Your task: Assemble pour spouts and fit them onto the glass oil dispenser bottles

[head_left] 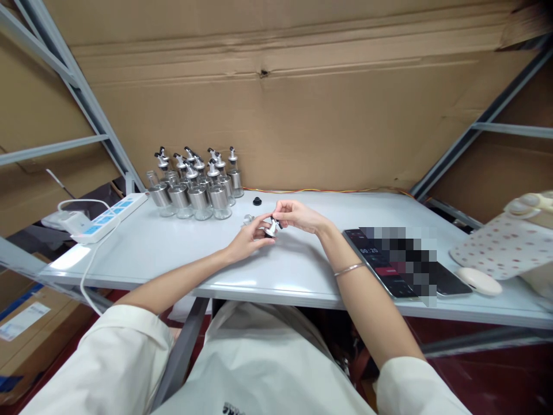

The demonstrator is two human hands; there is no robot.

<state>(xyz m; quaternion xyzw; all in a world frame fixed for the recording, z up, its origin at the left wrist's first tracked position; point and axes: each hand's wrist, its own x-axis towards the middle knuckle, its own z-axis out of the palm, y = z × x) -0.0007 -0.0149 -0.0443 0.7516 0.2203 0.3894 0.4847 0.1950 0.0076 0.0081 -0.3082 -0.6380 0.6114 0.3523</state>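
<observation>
Between my two hands, just above the table [242, 271], is a silver and black pourer spout [271, 231]. My left hand [249, 239] grips its body between thumb and fingers. With a pinch of thumb and fingertips, my right hand [298, 215] holds the black flap at its top. A small silver piece [247, 219] lies just behind my left fingers, partly hidden. Farther back sits a black stopper [257, 201]. To the left stand several glass bottles with steel sleeves [199, 199], most topped with similar pourer spouts [191, 171].
A white power strip [110, 218] with a plugged-in charger [74, 222] and cable is at the left. On the right lie a phone showing a timer [375, 262], a white oval case [478, 280] and a dotted pouch [496, 245]. Cardboard [302, 127] backs the table.
</observation>
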